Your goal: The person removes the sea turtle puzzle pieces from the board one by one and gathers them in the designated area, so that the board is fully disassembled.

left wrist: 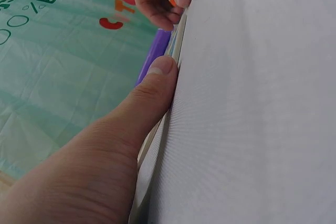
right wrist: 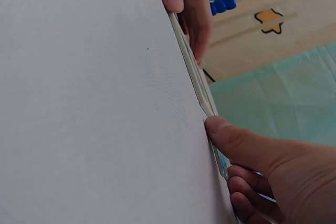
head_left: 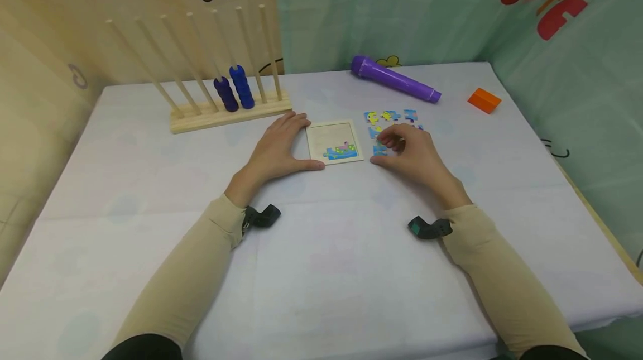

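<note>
A square wooden puzzle tray (head_left: 317,135) lies on the white cloth, with a few joined colourful pieces (head_left: 341,152) along its lower right inside. My left hand (head_left: 275,148) rests against the tray's left side, thumb along the near edge and extended fingers by the far left corner. To the right of the tray lie several loose jigsaw pieces (head_left: 372,118). Over them is my right hand (head_left: 414,153), fingers loosely bent and thumb apart. A blue piece (head_left: 379,150) shows between thumb and fingers, and seems to lie on the cloth. My right hand hides some pieces.
A wooden peg rack (head_left: 228,118) with dark blue beads (head_left: 242,87) stands at the back left. Behind the loose pieces lies a purple toy microphone (head_left: 397,80). An orange block (head_left: 484,101) is at the far right. Printed curtains (head_left: 382,8) hang behind the table.
</note>
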The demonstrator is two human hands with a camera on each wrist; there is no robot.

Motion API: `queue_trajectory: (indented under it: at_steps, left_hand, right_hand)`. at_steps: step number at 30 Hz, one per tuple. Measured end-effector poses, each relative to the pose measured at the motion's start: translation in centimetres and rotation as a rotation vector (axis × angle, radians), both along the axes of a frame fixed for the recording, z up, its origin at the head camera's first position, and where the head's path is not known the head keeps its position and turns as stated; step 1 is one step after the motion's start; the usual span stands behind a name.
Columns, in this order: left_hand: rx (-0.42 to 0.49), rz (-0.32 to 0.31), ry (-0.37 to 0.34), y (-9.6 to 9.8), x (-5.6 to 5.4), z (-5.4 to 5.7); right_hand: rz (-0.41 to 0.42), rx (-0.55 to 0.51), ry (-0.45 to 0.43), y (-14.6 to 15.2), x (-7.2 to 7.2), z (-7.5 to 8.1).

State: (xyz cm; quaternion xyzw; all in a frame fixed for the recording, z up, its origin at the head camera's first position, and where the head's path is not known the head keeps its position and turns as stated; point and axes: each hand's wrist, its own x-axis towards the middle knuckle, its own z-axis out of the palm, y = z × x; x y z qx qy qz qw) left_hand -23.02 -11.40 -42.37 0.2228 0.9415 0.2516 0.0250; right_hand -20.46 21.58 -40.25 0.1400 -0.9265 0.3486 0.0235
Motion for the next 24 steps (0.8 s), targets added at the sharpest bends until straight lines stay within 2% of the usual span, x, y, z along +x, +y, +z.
queue_trajectory:
  at_steps: [5, 17, 24]
  left_hand:
    - [-0.002, 0.001, -0.001, 0.0, -0.1, -0.2]
    - [-0.005, 0.000, -0.004, 0.0, 0.0, 0.1]
    - [-0.001, 0.004, -0.003, 0.0, 0.0, -0.2]
  right_hand:
    - [0.041, 0.008, 0.008, 0.3, 0.0, 0.0]
    - [0.120, -0.023, -0.012, 1.3, -0.2, 0.3]
    - [0.113, -0.081, 0.045, 0.1, -0.1, 0.4]
